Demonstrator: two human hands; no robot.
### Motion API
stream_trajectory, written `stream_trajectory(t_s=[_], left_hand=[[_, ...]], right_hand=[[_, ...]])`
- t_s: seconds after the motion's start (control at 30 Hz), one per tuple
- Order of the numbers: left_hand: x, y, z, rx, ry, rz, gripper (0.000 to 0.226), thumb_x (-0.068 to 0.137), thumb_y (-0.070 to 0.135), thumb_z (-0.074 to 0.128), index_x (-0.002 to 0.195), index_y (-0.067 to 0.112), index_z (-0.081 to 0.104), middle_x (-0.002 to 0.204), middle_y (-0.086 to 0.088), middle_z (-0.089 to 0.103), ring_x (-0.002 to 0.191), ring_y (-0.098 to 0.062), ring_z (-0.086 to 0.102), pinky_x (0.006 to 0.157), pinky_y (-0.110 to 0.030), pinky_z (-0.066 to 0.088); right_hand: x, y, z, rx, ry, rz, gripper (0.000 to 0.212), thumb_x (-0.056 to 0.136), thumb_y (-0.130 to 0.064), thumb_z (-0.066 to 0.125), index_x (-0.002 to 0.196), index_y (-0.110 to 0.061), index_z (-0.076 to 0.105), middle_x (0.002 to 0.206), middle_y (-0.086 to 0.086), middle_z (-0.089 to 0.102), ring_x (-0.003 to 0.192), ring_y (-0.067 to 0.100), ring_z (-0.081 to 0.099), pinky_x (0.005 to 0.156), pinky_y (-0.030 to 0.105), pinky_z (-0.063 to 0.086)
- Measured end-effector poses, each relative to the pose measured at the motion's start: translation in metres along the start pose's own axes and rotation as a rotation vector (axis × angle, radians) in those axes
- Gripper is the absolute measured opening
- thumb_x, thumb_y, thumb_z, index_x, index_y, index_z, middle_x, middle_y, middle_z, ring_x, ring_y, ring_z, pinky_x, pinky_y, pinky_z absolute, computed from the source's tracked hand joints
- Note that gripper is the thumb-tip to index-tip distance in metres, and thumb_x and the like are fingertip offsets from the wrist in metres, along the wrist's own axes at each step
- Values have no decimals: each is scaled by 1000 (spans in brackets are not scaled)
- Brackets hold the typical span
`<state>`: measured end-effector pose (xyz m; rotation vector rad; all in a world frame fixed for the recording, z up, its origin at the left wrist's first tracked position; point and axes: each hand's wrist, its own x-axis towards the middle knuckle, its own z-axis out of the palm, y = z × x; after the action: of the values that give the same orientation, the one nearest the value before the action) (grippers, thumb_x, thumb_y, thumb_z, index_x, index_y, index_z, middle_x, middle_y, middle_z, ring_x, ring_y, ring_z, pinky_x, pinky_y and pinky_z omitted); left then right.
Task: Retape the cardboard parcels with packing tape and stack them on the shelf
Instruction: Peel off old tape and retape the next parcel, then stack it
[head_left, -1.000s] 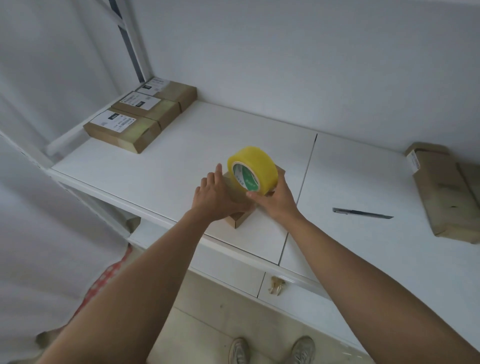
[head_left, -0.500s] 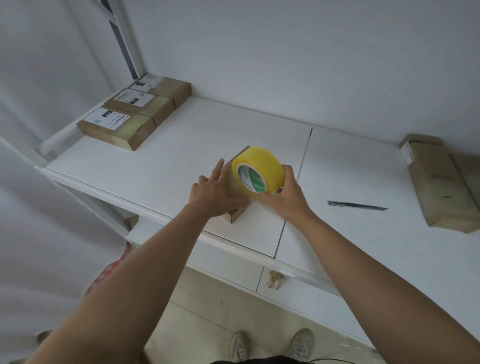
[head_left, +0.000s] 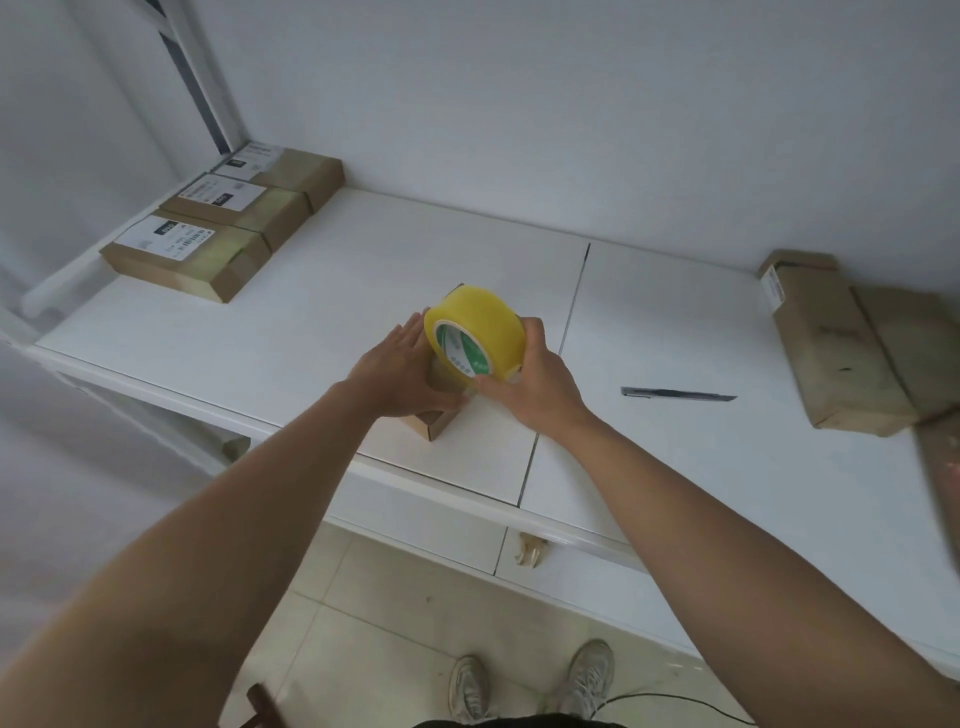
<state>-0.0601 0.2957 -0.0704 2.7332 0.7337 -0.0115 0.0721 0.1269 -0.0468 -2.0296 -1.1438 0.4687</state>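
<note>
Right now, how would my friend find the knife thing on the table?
Start at the white table and find the seam down its middle. Right of that seam, past the right hand holding the yellow tape roll, lies the utility knife. It is thin, dark and flat, unlike the brown parcels.

Tape roll was translucent yellow with a green-and-white core label, parcel under it plain brown cardboard, three stacked-side parcels brown with white black-printed labels, desk white, cutter black, floor tiles pale beige, shoes grey-white.
</note>
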Motion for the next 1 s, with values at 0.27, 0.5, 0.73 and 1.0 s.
stream_trajectory(t_s=[0.27,0.5,0.73,1.0], left_hand=[[2,-4,4,81,-31,26,121,62,89,35,159,22,10,167,-1,9,153,-21,5,124,-41,12],[1,-5,7,85,-9,48,113,77,79,50,160,23,-2,168,1,-1,154,-19,-4,125,-39,6],[1,-3,6,123,-34,53,110,83,75,51,159,21,-8,167,-2,-10,154,-21,-8,125,-38,1],[1,-4,7,155,-51,52,106,84,77,45,159,22,-7,167,1,-8,153,-21,-11,125,-38,1]], right_hand=[[5,-16,-3,-116,10,-103,80,84,-30,70,145,-28,19,108,0,48,76,23,52,52,22,32],[5,-27,-16,-236,12,-107,78,84,-32,67,147,-27,22,93,2,50,74,27,50,59,30,35],[6,-33,-23,-296,-20,-120,79,84,-33,67,148,-27,22,93,1,51,75,27,52,63,33,39],[11,-41,-25,-365,-45,-111,78,84,-35,65,148,-30,20,88,0,51,74,29,52,62,32,38]])
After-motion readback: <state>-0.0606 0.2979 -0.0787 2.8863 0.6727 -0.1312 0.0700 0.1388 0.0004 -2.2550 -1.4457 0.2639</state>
